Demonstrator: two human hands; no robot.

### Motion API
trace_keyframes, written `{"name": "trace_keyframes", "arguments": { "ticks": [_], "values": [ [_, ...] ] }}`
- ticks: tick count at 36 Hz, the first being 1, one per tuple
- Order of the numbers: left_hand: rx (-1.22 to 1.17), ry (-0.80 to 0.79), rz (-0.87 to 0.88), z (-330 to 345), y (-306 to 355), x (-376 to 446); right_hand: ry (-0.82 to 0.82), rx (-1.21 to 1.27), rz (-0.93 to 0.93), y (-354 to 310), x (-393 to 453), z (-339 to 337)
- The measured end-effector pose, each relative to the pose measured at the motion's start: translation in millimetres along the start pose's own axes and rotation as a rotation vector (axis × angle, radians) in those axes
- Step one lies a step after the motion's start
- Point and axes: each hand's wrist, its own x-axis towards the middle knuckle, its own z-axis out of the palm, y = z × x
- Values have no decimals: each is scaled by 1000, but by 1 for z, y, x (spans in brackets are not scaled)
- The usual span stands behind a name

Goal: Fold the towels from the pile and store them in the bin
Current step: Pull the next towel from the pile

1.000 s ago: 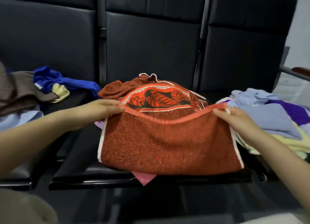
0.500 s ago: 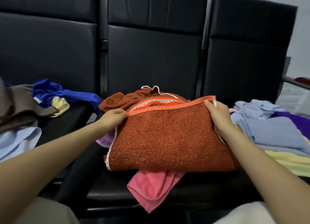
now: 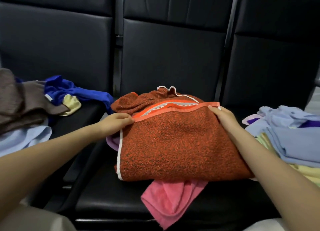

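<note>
Orange towel (image 3: pixel 174 144) folded on middle black seat (image 3: pixel 107 201); left hand (image 3: pixel 115 122) pinches its top left corner; right hand (image 3: pixel 223 116) grips top right corner; pink cloth (image 3: pixel 170 196) under it

Dim, soft indoor light, faint sheen on black seats (image 3: pixel 169 61), wide-angle bending at edges, slightly soft focus

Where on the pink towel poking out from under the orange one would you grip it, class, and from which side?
Grip the pink towel by its loose hanging end, coming from the near side of the seat. Only that part shows; the rest is pinned beneath the orange towel, probably needing a lift first.
</note>
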Motion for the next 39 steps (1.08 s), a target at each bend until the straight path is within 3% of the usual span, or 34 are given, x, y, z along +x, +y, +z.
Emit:
{"name": "trace_keyframes", "arguments": {
  "ticks": [4, 8, 11, 16, 22, 26, 29, 33, 39],
  "values": [
    [32, -102, -9, -5, 0, -1, -44, 44, 74, 4, -2, -5],
    [146, -152, -32, -5, 7, -3, 19, -26, 45, 6, -3, -3],
    [260, -49, 0, -9, 13, -6, 49, -69, -7, 1, -13, -3],
    [218, 233, 192, -19, 36, -17, 131, 61, -96, -23, -26, -14],
    [30, 559, 372, -35, 96, -30, 107, 75, -250, -94, -37, -33],
    [-70, 681, 483, -45, 142, -32, 166, 260, -338, -156, -47, -37],
    [-214, 761, 516, -55, 177, -37, 161, 182, -416, -191, -59, -35],
    [-433, 762, 514, -75, 208, -49, 131, 57, -482, -223, -78, -40],
    [-551, 642, 500, -102, 230, -73, 35, 295, -464, -254, -92, -47]
  ]
}}
